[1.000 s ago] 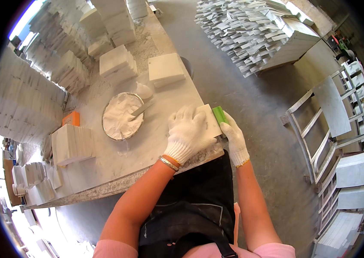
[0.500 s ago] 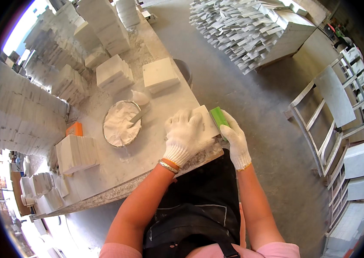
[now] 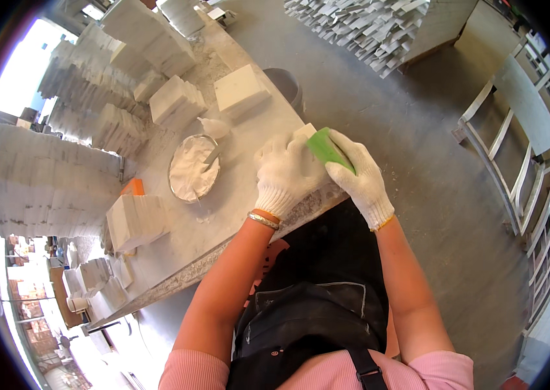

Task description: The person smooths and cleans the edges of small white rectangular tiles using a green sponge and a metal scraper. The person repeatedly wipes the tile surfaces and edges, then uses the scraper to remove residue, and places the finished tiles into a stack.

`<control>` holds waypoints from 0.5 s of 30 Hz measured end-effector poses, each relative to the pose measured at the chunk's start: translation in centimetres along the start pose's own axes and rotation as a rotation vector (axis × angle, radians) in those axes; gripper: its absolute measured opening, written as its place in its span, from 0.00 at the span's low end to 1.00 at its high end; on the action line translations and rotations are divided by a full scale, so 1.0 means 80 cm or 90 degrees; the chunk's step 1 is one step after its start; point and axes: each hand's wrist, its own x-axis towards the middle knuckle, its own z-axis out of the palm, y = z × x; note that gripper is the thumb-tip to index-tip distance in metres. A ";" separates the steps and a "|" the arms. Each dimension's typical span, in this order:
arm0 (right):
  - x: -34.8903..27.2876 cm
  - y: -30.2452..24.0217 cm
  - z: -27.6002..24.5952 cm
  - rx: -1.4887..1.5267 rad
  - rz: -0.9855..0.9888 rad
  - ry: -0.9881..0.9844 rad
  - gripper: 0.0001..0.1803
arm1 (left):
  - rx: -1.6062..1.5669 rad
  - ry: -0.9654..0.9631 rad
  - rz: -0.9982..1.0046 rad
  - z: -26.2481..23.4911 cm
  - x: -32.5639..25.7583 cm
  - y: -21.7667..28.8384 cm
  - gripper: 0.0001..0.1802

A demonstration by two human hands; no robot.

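My left hand [image 3: 286, 168], in a white knit glove, presses a pale stone tile [image 3: 305, 130] against the table near its right-hand corner. Most of that tile is hidden under both gloves; a small corner shows past the fingers. My gloved right hand [image 3: 363, 177] grips a green sanding block [image 3: 328, 151], tilted over the tile's right edge. To the left of my left hand sits a round bowl [image 3: 171, 181] of white powdery or pasty stuff, with a flat blade like a putty knife [image 3: 212, 155] in it. A small whitish lump [image 3: 214, 127] lies beside the bowl.
Stone tile stacks [image 3: 242, 89] stand on the dusty table [image 3: 223, 214], taller ones [image 3: 47, 182] at left. An orange block [image 3: 133, 187] is behind a tile stack [image 3: 135, 222]. Past the table's right edge are a dark bucket [image 3: 285, 88] and a metal rack [image 3: 502, 149].
My right hand has brought the green block up and leftward over the tile, tilting it. My left hand stays on the tile. The whole view has shifted a little.
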 end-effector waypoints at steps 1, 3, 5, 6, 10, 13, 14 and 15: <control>0.004 0.007 0.002 0.016 0.015 0.012 0.33 | -0.004 0.004 -0.001 -0.002 -0.001 0.004 0.33; 0.017 0.037 -0.002 0.096 0.070 0.015 0.33 | 0.037 -0.092 -0.040 -0.014 0.005 0.029 0.34; 0.037 0.085 -0.006 0.227 0.137 -0.010 0.33 | 0.054 -0.131 -0.039 -0.022 0.005 0.036 0.36; 0.032 0.084 -0.011 0.199 0.144 -0.022 0.34 | 0.063 -0.143 -0.037 -0.026 0.008 0.036 0.37; -0.014 0.063 -0.031 0.308 0.267 0.030 0.35 | 0.083 -0.036 0.008 -0.006 -0.003 -0.003 0.40; -0.044 0.066 -0.055 0.371 0.256 0.087 0.36 | 0.125 -0.054 -0.053 -0.005 -0.002 0.010 0.43; -0.052 0.068 -0.057 0.375 0.255 0.089 0.36 | 0.154 -0.086 -0.116 -0.011 -0.003 0.023 0.43; -0.060 0.071 -0.061 0.377 0.256 0.097 0.37 | 0.179 -0.121 -0.178 -0.013 -0.006 0.036 0.43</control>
